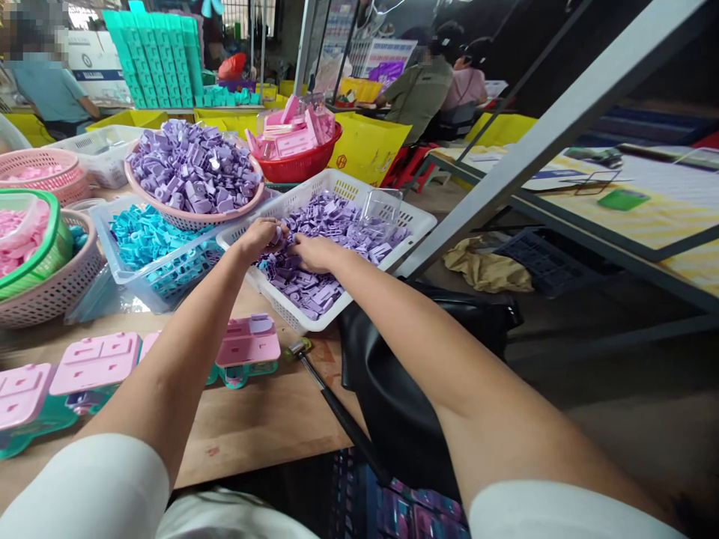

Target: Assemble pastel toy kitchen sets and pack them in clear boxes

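Our left hand (264, 235) and right hand (315, 253) reach side by side into small purple plastic pieces (306, 292) heaped in a white perforated plastic basket (312, 326). We cannot tell whether either grips a piece. The basket presumably sits this close for easy reach; a black-handled hammer (338, 409) lies near its corner.

Left grip (263, 234) and right grip (314, 253) touch heaped purple pieces (308, 290).

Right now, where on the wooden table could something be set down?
On the table's bare wood, between the left forearm, rightmost pink-topped unit and hammer. Farther back it is crowded: white basket, blue-parts bin and heaped pink basket stand close together.
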`<control>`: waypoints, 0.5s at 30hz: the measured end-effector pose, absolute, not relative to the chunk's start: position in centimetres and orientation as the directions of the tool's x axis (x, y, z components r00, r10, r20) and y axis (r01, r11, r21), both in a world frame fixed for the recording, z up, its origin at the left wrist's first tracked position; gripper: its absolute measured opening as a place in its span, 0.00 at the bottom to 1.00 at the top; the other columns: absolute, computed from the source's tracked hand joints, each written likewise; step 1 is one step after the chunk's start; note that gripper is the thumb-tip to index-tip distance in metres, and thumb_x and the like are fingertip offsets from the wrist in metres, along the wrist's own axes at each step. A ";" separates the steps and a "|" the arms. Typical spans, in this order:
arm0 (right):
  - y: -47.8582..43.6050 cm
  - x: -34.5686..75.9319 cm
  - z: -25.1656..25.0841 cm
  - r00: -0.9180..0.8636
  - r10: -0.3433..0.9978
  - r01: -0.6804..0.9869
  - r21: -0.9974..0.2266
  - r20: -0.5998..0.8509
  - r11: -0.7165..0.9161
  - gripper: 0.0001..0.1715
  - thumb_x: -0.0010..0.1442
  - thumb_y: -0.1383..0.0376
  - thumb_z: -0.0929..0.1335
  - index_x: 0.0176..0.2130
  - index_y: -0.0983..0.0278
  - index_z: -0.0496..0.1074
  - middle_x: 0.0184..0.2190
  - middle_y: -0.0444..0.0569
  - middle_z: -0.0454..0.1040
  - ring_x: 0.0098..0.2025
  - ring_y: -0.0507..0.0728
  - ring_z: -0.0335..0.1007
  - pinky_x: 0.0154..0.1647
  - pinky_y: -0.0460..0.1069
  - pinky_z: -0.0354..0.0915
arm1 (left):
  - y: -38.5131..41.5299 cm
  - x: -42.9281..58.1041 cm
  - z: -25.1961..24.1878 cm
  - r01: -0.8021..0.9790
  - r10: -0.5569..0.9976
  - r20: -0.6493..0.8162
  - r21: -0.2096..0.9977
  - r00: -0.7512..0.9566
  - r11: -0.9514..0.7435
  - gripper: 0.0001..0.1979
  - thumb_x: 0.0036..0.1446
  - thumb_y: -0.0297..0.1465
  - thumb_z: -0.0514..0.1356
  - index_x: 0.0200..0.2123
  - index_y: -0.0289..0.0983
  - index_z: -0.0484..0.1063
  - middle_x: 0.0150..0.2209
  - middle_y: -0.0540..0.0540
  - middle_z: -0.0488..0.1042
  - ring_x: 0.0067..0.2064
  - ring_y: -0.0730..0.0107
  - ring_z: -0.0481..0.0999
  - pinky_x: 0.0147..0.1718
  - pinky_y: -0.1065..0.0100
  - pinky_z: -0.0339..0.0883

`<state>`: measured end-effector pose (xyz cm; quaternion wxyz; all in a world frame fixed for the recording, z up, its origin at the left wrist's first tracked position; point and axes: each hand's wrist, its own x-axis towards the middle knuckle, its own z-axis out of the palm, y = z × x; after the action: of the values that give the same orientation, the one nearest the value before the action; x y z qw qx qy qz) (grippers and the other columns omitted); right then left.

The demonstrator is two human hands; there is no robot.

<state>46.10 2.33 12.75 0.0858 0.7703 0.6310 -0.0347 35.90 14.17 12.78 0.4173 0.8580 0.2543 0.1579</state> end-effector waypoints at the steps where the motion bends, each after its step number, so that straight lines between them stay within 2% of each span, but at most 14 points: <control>1: 2.5 46.2 12.6 0.214 0.962 0.975 0.103 -0.169 -0.198 0.27 0.63 0.69 0.65 0.61 0.60 0.69 0.61 0.61 0.66 0.56 0.69 0.72 0.56 0.57 0.66 | 14.2 35.8 12.9 0.320 0.564 0.049 0.781 0.825 -0.537 0.12 0.51 0.24 0.53 0.37 0.33 0.74 0.26 0.46 0.73 0.28 0.70 0.72 0.30 0.69 0.71; 4: 2.7 46.5 12.1 0.245 0.953 0.966 0.129 -0.180 -0.224 0.25 0.63 0.71 0.65 0.59 0.64 0.70 0.57 0.63 0.71 0.55 0.70 0.73 0.54 0.57 0.67 | 14.2 35.5 13.0 0.378 0.517 -0.010 0.694 0.856 -0.613 0.07 0.48 0.27 0.59 0.31 0.34 0.76 0.23 0.48 0.71 0.28 0.68 0.72 0.30 0.68 0.69; 6: 2.7 46.7 11.7 0.249 0.952 0.965 0.126 -0.175 -0.230 0.24 0.62 0.68 0.67 0.58 0.66 0.70 0.55 0.63 0.74 0.55 0.69 0.73 0.53 0.56 0.67 | 14.1 35.3 13.0 0.417 0.481 -0.073 0.620 0.874 -0.664 0.03 0.41 0.27 0.65 0.24 0.35 0.76 0.21 0.48 0.71 0.32 0.63 0.74 0.34 0.67 0.70; 8: 2.7 47.0 11.3 0.248 0.957 0.966 0.113 -0.152 -0.232 0.24 0.62 0.66 0.68 0.57 0.66 0.70 0.56 0.62 0.74 0.56 0.68 0.72 0.53 0.55 0.66 | 13.8 35.2 13.0 0.472 0.452 -0.166 0.488 0.876 -0.735 0.06 0.34 0.26 0.69 0.20 0.36 0.76 0.20 0.48 0.71 0.36 0.57 0.76 0.38 0.66 0.70; 12: 2.9 47.8 10.7 0.246 0.966 0.968 0.072 -0.072 -0.241 0.24 0.65 0.62 0.66 0.58 0.67 0.68 0.56 0.62 0.74 0.55 0.66 0.73 0.53 0.54 0.66 | 13.3 35.1 13.0 0.500 0.421 -0.341 0.189 0.840 -0.845 0.12 0.32 0.30 0.71 0.27 0.36 0.81 0.26 0.44 0.77 0.42 0.52 0.78 0.43 0.65 0.70; 14: 3.0 48.2 10.4 0.240 0.971 0.971 0.016 0.002 -0.240 0.23 0.65 0.60 0.65 0.57 0.66 0.69 0.53 0.61 0.76 0.53 0.65 0.73 0.52 0.54 0.66 | 13.4 35.0 13.3 0.499 0.426 -0.327 0.183 0.844 -0.847 0.14 0.32 0.31 0.73 0.29 0.36 0.82 0.27 0.44 0.78 0.43 0.53 0.78 0.42 0.66 0.69; 15: 3.1 48.5 10.3 0.239 0.969 0.971 -0.028 0.058 -0.238 0.22 0.65 0.60 0.65 0.55 0.66 0.70 0.51 0.60 0.77 0.51 0.65 0.74 0.51 0.54 0.66 | 13.5 34.8 13.5 0.506 0.438 -0.283 0.243 0.853 -0.828 0.14 0.31 0.31 0.73 0.27 0.36 0.81 0.26 0.45 0.77 0.42 0.54 0.78 0.41 0.67 0.69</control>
<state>48.46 3.08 10.32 -0.0289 0.7865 0.6167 0.0141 34.84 13.50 13.46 0.1565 0.9498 0.2484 -0.1082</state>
